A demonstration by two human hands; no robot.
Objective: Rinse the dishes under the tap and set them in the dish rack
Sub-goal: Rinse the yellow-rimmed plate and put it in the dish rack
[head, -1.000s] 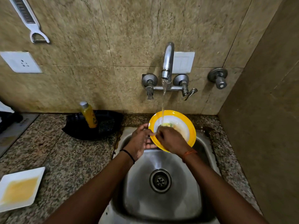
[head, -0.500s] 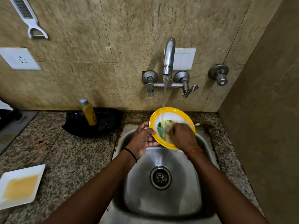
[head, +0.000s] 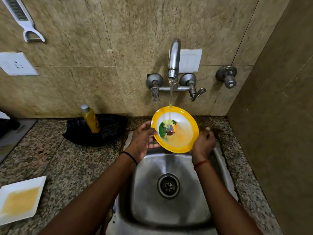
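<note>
A yellow-rimmed plate (head: 184,133) with a white centre and a colourful picture is tilted under the running tap (head: 173,61), above the steel sink (head: 171,214). Water lands on the picture, and orange-yellow residue smears the plate's lower half. My left hand (head: 142,141) grips the plate's left rim, thumb on the front and fingers behind. My right hand (head: 203,141) sits at the plate's lower right rim and is blurred. Whether it holds the rim is unclear.
A white square plate (head: 10,189) with yellow residue lies on the granite counter (head: 67,167) at the lower left. A black tray (head: 110,131) with a yellow bottle (head: 90,119) stands by the back wall. A side wall closes off the right.
My right hand has left the plate's centre, where it was rubbing, and moved to the right rim. The picture on the plate is now uncovered.
</note>
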